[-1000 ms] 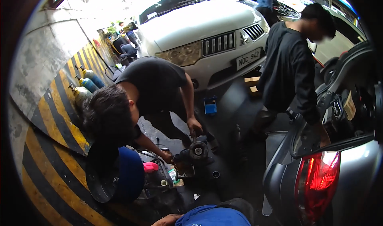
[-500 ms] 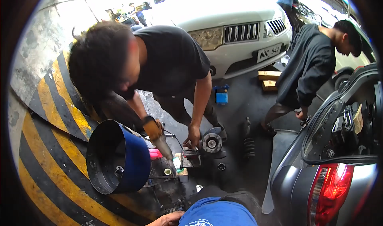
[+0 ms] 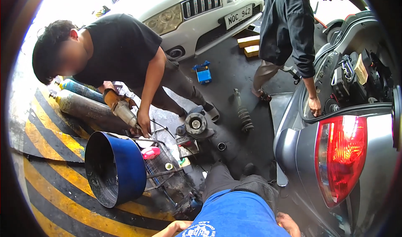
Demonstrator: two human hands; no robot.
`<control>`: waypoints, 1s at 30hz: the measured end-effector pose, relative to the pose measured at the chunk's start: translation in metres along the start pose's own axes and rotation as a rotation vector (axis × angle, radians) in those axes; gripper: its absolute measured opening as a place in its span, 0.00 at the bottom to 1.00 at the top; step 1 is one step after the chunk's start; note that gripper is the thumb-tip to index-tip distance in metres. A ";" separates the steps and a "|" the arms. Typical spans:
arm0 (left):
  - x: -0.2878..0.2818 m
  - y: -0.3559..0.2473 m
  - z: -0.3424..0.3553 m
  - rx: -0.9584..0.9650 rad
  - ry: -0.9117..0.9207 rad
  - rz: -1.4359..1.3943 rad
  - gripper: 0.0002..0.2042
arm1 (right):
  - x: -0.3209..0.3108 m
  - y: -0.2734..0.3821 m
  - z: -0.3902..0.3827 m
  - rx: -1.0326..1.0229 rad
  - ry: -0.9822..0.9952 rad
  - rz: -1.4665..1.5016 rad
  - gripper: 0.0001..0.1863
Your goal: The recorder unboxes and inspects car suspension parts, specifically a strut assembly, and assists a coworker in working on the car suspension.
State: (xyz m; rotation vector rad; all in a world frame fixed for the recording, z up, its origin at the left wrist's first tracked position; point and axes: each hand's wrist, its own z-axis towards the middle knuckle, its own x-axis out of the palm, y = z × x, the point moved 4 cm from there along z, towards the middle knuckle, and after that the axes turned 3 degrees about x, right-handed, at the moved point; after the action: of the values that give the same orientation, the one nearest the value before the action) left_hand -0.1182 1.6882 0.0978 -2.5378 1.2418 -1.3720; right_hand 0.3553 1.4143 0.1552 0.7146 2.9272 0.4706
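Note:
My left hand (image 3: 178, 227) is low beside my blue shirt, its fingers mostly hidden. My right hand (image 3: 288, 223) hangs at my right hip near the silver car (image 3: 297, 157), fingers curled; whatever is in them is hidden. A co-worker in a dark shirt (image 3: 115, 57) bends at left, holding an orange and silver power tool (image 3: 123, 109). Below lie a round metal hub part (image 3: 195, 124), a blue drum (image 3: 132, 174) on its side, a pink item (image 3: 150, 152) and a small dark ring (image 3: 222, 146).
A second person (image 3: 284, 32) reaches into the silver car's open rear. A white car (image 3: 159, 2) stands behind. On the floor are a coil-spring strut (image 3: 244, 115), blue case (image 3: 203, 74) and yellowish boxes (image 3: 250, 42). Gas cylinders (image 3: 79, 107) lie along the striped wall at left.
My view has tilted further down, and both my hands now show. The co-worker at left has shifted the power tool lower, to the left of the hub. The other person now reaches into the car.

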 end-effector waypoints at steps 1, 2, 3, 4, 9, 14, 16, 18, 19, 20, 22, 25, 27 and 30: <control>0.003 0.008 0.004 0.093 -0.154 0.096 0.25 | 0.000 0.008 -0.003 0.002 -0.002 -0.007 0.17; 0.005 0.004 0.015 0.108 -0.162 0.084 0.25 | 0.000 0.039 -0.008 -0.106 -0.136 -0.188 0.17; -0.009 -0.007 0.024 0.013 -0.201 0.179 0.20 | -0.003 0.069 -0.009 -0.221 -0.266 -0.368 0.16; -0.021 -0.025 0.029 -0.088 -0.234 0.273 0.16 | -0.008 0.079 -0.003 -0.226 -0.259 -0.382 0.16; -0.018 -0.131 0.040 0.069 -0.708 0.429 0.17 | -0.042 0.112 0.027 -0.301 -0.208 -0.686 0.20; -0.033 -0.151 0.033 0.409 -1.253 0.231 0.13 | -0.048 0.169 0.045 -0.411 -0.235 -0.591 0.19; -0.042 -0.130 0.038 0.444 -1.328 0.099 0.13 | -0.032 0.190 0.046 -0.456 -0.230 -0.591 0.18; -0.040 -0.108 0.056 0.418 -1.330 0.088 0.13 | -0.022 0.208 0.045 -0.498 -0.298 -0.615 0.16; -0.036 -0.095 0.063 0.389 -1.336 0.083 0.13 | -0.015 0.220 0.038 -0.495 -0.328 -0.609 0.16; -0.029 -0.085 0.074 0.331 -1.343 0.107 0.13 | -0.016 0.222 0.042 -0.561 -0.356 -0.585 0.14; -0.019 -0.050 0.092 0.207 -1.246 0.172 0.14 | -0.006 0.239 0.032 -0.612 -0.360 -0.570 0.13; -0.005 -0.014 0.106 -0.021 -1.158 0.410 0.18 | 0.006 0.253 0.018 -0.785 -0.449 -0.602 0.10; 0.005 -0.005 0.105 -0.061 -1.148 0.368 0.17 | 0.011 0.266 0.001 -0.892 -0.501 -0.508 0.09; 0.012 -0.036 0.095 -0.019 -1.217 0.274 0.17 | 0.015 0.284 -0.018 -1.000 -0.472 -0.317 0.08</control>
State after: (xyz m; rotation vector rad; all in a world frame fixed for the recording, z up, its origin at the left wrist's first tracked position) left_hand -0.0244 1.6724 0.0593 -2.2964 1.1514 0.2945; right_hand 0.4631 1.6561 0.2618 0.1667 1.9264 1.3331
